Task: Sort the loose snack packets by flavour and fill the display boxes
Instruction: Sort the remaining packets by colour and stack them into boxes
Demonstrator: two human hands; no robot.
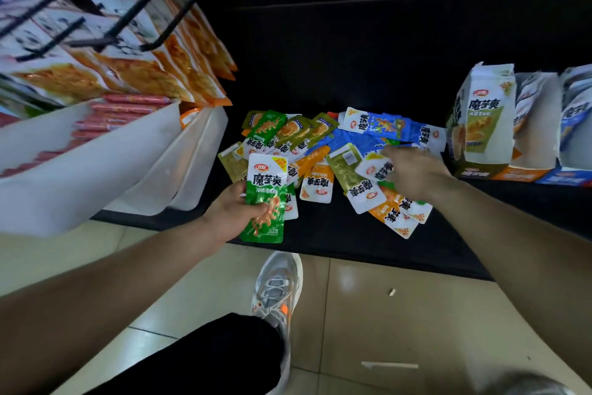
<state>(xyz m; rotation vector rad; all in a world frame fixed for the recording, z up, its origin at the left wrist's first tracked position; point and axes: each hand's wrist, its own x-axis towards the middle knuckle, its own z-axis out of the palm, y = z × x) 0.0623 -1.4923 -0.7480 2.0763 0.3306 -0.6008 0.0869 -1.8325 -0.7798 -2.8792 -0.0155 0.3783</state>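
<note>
A heap of loose snack packets [320, 151] in green, olive, orange and blue lies on a black shelf [336, 241]. My left hand [234, 212] grips a bright green packet [267, 202] at the heap's near left edge, with at least one more packet behind it. Over the heap's right side, my right hand [413, 172] is blurred, its fingers curled on a white-ended packet [376, 168]. Three open display boxes stand at the right: olive-green [480, 125], orange [528, 125] and blue [576, 119].
White plastic bins [96, 157] holding red sausages [121, 112] stand at the left, under hanging orange snack bags [166, 74] on black hooks. Below the shelf are a tiled floor, my grey shoe [277, 289] and a paper scrap [389, 365].
</note>
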